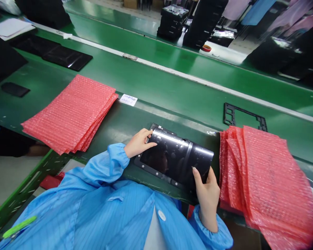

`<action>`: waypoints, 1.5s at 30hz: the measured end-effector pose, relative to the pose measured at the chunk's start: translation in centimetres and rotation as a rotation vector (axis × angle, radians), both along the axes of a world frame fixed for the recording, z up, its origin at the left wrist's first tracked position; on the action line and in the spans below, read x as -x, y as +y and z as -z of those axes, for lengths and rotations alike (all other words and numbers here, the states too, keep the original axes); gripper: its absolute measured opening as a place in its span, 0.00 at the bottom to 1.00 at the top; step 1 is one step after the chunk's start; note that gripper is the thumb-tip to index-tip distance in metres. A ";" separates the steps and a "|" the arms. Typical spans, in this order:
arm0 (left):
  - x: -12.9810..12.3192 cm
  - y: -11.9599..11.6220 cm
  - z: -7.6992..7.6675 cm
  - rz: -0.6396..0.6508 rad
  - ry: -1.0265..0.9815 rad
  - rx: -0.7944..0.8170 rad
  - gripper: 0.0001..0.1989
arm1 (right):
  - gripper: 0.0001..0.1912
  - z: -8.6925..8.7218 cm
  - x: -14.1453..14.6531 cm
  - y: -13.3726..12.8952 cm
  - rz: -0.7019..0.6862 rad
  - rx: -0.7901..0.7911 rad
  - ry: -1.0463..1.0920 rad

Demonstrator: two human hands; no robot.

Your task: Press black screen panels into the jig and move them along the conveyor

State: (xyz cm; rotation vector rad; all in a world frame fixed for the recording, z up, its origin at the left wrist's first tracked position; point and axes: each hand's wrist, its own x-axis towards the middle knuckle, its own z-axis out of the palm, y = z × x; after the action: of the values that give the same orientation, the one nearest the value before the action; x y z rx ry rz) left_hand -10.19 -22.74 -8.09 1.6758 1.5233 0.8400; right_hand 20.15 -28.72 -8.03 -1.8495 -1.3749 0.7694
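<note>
A glossy black panel (169,156) lies over a dark frame with screws along its near edge (156,172), at the front of the green bench. Its right part curves upward, and bubbles or marks show on its surface. My left hand (139,143) pinches the panel's upper left corner between thumb and fingers. At the right end, my right hand (207,191) grips the panel's edge, thumb on top and fingers behind it. Pink bubble-wrap sheets lie on both sides, one stack (73,114) on the left and another (273,177) close beside my right hand.
A black slotted frame (245,116) lies behind the right stack. A paper label (128,100) sits by the left stack. Black panels (52,52) and a small dark piece (15,89) are at the left. A white strip (172,71) crosses the green bench (151,90).
</note>
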 end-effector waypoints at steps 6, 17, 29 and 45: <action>0.0 0.2 0.0 0.005 0.052 -0.002 0.22 | 0.38 0.6 -0.2 -0.1 -0.009 -0.018 -0.035; -1.8 -2.7 -0.8 -0.013 0.753 -0.159 0.25 | 0.42 0.4 -0.8 -0.1 -0.025 0.093 -0.285; -1.8 -2.7 -0.9 0.017 0.897 -0.198 0.22 | 0.39 -0.4 -0.9 0.5 -0.193 0.224 -0.830; 0.6 -1.7 -0.5 0.253 0.975 -0.470 0.24 | 0.36 -1.9 -2.1 2.6 -0.515 -0.092 -0.801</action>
State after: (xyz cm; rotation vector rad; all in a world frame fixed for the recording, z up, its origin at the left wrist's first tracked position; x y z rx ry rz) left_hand -10.83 -24.41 -7.59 2.8137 1.7013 0.2144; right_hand 22.29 -26.17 -6.08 -1.8156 -2.4017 0.1553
